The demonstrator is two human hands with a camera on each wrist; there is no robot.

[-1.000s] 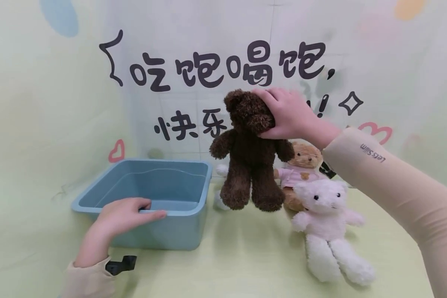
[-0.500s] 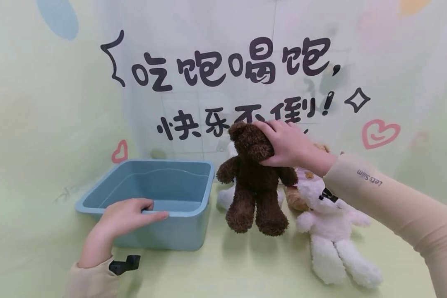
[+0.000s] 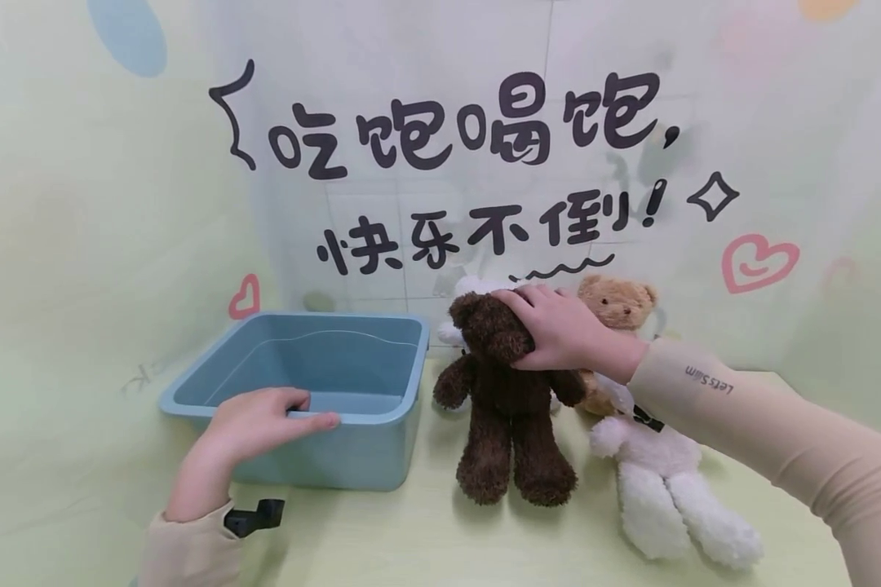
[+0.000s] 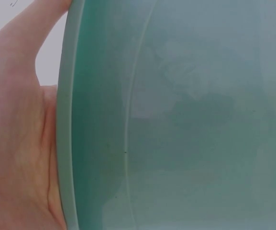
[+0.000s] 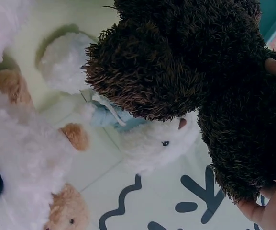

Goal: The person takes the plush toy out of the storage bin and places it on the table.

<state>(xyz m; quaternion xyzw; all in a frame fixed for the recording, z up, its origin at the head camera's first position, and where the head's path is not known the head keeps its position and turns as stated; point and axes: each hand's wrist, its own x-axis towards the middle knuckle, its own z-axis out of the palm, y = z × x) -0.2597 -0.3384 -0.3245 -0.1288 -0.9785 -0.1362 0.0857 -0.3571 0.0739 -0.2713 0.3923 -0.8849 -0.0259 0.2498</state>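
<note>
Right hand [image 3: 558, 334] grips the soft, light brown bear [image 3: 506, 399] by its squashy head, feet on the table at 3 o'clock of the blue tub [image 3: 382, 412], whose near rim the left hand [image 3: 253, 424] clasps.

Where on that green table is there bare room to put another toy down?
Bare patches: the front strip before the blue tub and dark brown bear, and the tub's inside. Crowded: the right back, where white bear, tan bear and another white toy huddle around the right hand.
</note>
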